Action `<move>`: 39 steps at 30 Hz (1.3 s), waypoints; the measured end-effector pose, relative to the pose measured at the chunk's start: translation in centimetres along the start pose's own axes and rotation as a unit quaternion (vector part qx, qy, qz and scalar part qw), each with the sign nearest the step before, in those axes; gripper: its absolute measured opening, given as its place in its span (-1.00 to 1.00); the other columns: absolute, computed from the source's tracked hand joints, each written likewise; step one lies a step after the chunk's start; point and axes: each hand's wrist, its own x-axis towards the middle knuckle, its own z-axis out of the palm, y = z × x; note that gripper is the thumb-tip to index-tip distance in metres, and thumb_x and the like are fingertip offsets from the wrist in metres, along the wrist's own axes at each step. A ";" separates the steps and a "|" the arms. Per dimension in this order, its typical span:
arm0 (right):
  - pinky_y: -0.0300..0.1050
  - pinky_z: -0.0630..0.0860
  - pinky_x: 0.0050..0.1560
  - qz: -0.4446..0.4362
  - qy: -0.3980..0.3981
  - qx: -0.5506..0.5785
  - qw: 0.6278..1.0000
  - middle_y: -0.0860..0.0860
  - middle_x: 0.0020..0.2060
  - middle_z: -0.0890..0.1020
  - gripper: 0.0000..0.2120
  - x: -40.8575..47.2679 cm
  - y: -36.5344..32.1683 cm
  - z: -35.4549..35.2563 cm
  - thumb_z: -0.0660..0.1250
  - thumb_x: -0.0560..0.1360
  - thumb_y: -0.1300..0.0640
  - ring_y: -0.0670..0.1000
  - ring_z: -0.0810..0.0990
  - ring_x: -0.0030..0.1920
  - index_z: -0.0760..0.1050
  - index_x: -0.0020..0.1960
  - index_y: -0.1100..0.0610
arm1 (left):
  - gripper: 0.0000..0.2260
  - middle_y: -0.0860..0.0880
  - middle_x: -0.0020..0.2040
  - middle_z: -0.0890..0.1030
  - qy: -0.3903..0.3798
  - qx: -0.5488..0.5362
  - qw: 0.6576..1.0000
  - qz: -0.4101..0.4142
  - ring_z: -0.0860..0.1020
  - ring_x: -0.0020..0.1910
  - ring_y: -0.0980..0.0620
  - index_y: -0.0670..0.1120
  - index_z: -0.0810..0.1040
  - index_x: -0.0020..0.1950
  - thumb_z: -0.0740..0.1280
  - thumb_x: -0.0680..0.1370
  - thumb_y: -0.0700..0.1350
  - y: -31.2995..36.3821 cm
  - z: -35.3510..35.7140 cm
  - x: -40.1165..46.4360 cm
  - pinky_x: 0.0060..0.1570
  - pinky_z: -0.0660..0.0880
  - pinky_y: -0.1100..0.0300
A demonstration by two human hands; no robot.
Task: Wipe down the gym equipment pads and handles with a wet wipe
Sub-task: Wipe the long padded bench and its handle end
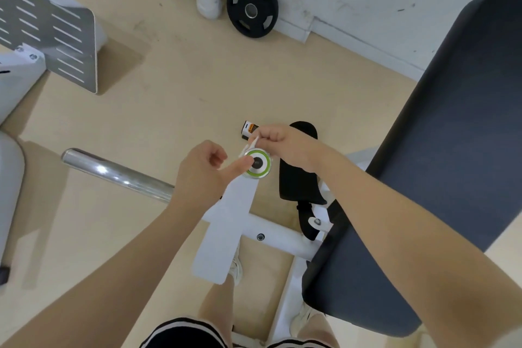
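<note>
- Black shorts with white stripes and two bare knees fill the bottom edge, closest to the lens, above pale sneakers on a beige floor.
- At far left, a grey slotted metal footplate stands tilted on a white machine frame; below it a polished chrome bar runs toward the centre.
- Left hand hovers over a flat white metal lever arm, fingers curled in loosely and thumb stretched out, its tip touching the round silver knob with a green ring and dark centre at the lever's far end.
- Right hand sits just beyond and right of that knob, fingers closed in a pinch on a small white wet wipe.
- Only a thin, crumpled strip of the wipe shows, poking out from under the right fingers and lying against the knob's upper left rim, between the two hands.
- A small black-and-orange packet lies on the floor just behind the right hand.
- A black padded roller sits under the right wrist.
- A black rubber weight plate leans against the white wall at the top.
- A long dark grey upholstered bench pad slants across the right side.
</note>
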 end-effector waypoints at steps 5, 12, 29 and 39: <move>-0.23 0.54 -0.14 -0.043 0.155 0.378 0.912 0.03 -0.22 0.59 -0.78 -3.4 -0.8 1.8 0.10 0.61 0.28 -0.06 0.58 -0.19 0.48 -0.11 0.13 | -0.65 0.03 0.08 0.50 -0.019 0.006 1.000 0.002 0.46 0.01 0.08 -0.05 0.43 0.06 0.43 0.40 0.07 -0.2 0.0 0.2 -0.18 0.30 0.34; 0.11 0.52 0.10 0.292 0.330 0.523 0.730 0.30 0.19 0.50 -0.71 -4.4 2.8 9.8 0.16 0.56 0.30 0.27 0.49 0.22 0.37 0.27 0.33 | -0.80 0.13 -0.13 0.57 -0.096 0.000 0.995 0.006 0.49 -0.07 0.13 -0.03 0.54 -0.08 0.33 0.49 0.09 0.6 -0.8 -0.2 -0.16 0.31 0.38; -0.16 0.58 -0.10 0.097 0.260 0.658 0.701 0.15 0.00 0.56 -0.83 -8.1 -3.6 10.7 0.07 0.61 0.31 0.05 0.59 -0.05 0.42 0.08 0.27 | -0.77 0.01 -0.11 0.59 -0.096 -0.057 0.993 0.031 0.53 -0.04 -0.02 -0.07 0.50 0.03 0.09 0.63 -0.02 0.3 -4.6 -1.9 0.03 0.39 0.20; -0.12 0.61 -0.19 -0.014 0.358 0.556 0.750 0.09 -0.08 0.61 -0.84 -21.4 -2.7 4.8 0.13 0.60 0.25 0.03 0.60 -0.11 0.48 0.04 0.16 | -0.87 0.00 -0.09 0.63 -0.415 -0.073 0.905 0.063 0.60 -0.10 0.10 -0.08 0.53 0.03 0.21 0.60 -0.09 11.2 1.5 -8.6 0.00 0.53 0.26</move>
